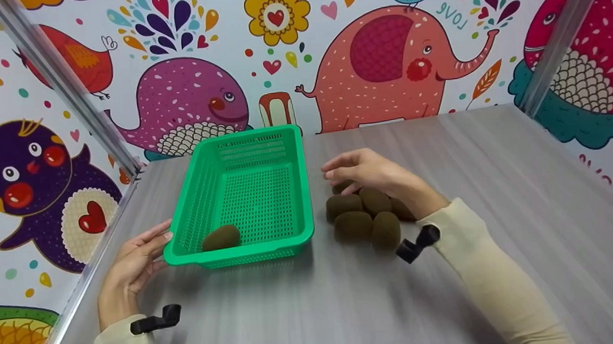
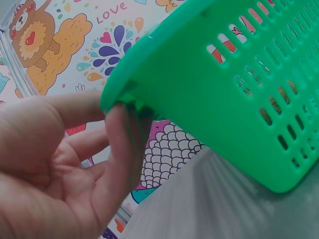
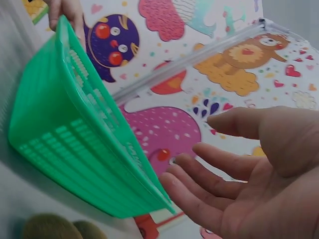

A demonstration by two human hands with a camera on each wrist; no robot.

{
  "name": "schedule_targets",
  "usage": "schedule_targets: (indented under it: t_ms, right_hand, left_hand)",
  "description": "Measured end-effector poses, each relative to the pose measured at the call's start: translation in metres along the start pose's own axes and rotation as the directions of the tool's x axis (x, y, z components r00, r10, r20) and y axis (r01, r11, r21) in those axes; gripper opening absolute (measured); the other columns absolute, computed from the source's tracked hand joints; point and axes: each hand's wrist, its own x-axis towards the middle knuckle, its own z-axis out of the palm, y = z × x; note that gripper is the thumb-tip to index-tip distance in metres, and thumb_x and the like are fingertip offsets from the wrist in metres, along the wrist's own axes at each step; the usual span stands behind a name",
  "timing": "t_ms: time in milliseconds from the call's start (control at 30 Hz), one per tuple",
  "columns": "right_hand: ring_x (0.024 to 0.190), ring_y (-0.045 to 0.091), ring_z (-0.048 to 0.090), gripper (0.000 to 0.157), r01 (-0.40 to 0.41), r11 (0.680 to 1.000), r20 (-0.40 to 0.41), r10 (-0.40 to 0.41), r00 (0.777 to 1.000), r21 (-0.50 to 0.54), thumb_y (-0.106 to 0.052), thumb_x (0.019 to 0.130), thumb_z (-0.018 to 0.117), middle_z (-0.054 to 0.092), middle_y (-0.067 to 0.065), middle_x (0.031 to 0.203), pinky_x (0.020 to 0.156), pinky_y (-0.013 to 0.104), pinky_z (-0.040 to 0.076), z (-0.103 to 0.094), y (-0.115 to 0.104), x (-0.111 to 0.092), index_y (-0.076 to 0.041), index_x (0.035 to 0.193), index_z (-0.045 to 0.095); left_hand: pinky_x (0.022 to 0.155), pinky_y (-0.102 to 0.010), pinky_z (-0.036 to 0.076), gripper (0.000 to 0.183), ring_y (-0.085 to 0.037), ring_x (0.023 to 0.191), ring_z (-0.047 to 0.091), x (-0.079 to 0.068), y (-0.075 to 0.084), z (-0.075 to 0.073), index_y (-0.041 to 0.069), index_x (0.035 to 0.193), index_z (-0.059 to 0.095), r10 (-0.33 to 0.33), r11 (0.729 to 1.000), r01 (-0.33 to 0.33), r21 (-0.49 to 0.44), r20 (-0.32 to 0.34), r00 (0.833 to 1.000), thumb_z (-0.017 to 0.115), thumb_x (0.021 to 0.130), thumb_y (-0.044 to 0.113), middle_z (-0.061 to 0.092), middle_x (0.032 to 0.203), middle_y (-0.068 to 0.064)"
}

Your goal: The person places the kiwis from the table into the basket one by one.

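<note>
A green plastic basket stands on the table with one brown kiwifruit inside, at its near left corner. My left hand pinches the basket's near left corner; in the left wrist view its fingers curl up under the rim. To the right of the basket lies a cluster of kiwifruit, several in number. Above the far side of that cluster is my right hand, fingers loosely bent and apart. The right wrist view shows nothing in the right hand's palm. Part of the cluster is hidden beneath this hand.
The grey wood-grain table extends around the basket and the fruit. Behind it stands a wall printed with cartoon animals. Metal posts rise at the back corners, and a metal edge runs along the left side.
</note>
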Motion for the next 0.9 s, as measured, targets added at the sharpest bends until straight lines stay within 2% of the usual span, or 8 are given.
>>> schedule_targets:
  t_ms: [100, 300, 600, 900]
  right_hand:
    - [0.114, 0.027, 0.064, 0.034, 0.023, 1.000, -0.010, -0.023, 1.000, -0.010, -0.027, 0.099, 0.063, 0.065, 0.010, 0.131, 0.096, 0.044, 0.057, -0.010, 0.008, -0.006, -0.012, 0.129, 0.066]
    - [0.116, 0.027, 0.062, 0.036, 0.036, 0.997, -0.069, -0.031, 0.997, 0.068, -0.027, 0.100, 0.063, 0.064, 0.011, 0.130, 0.090, 0.031, 0.059, -0.028, 0.031, -0.011, -0.009, 0.131, 0.064]
    - [0.112, 0.016, 0.067, 0.045, 0.027, 0.987, -0.143, -0.004, 0.990, 0.156, -0.030, 0.097, 0.066, 0.066, 0.008, 0.128, 0.093, 0.032, 0.058, -0.054, 0.056, -0.018, -0.006, 0.135, 0.059]
    - [0.119, 0.026, 0.064, 0.046, 0.023, 0.968, -0.201, 0.029, 0.979, 0.251, -0.027, 0.101, 0.061, 0.070, -0.007, 0.115, 0.090, 0.028, 0.059, -0.071, 0.083, -0.017, -0.002, 0.139, 0.054]
  left_hand:
    - [0.075, -0.028, 0.062, 0.026, -0.007, 0.087, 0.073, 0.000, 0.000, 0.000, 0.038, 0.101, 0.074, -0.001, 1.000, 0.001, 0.001, -0.002, 1.000, 0.062, 0.100, 0.015, 0.076, 0.098, 0.012]
    - [0.076, -0.027, 0.061, 0.025, -0.007, 0.088, 0.073, 0.001, 0.001, -0.002, 0.037, 0.103, 0.073, -0.005, 1.000, 0.005, -0.010, 0.001, 1.000, 0.061, 0.100, 0.016, 0.076, 0.098, 0.012]
    - [0.076, -0.027, 0.061, 0.024, -0.006, 0.088, 0.072, 0.001, 0.000, -0.002, 0.037, 0.102, 0.073, -0.008, 1.000, 0.008, 0.004, -0.003, 1.000, 0.061, 0.101, 0.016, 0.076, 0.098, 0.013]
    - [0.076, -0.027, 0.061, 0.023, -0.007, 0.088, 0.073, 0.000, -0.001, -0.001, 0.037, 0.104, 0.073, 0.011, 1.000, -0.011, 0.021, 0.004, 1.000, 0.062, 0.100, 0.017, 0.076, 0.099, 0.012]
